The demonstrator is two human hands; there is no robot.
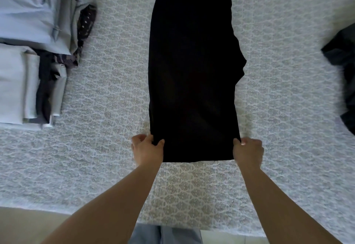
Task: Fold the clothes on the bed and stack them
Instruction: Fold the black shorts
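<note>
head view: both hands (pixel 148 150) (pixel 247 152) pinch black garment's (pixel 192 71) near corners.

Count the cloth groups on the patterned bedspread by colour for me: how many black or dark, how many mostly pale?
Black or dark: 2, the long black garment held at its near corners by both hands, and a dark crumpled heap at the right edge.
Mostly pale: 2 folded stacks, the far one and the near one, with darker pieces between their layers.
Total: 4
</note>
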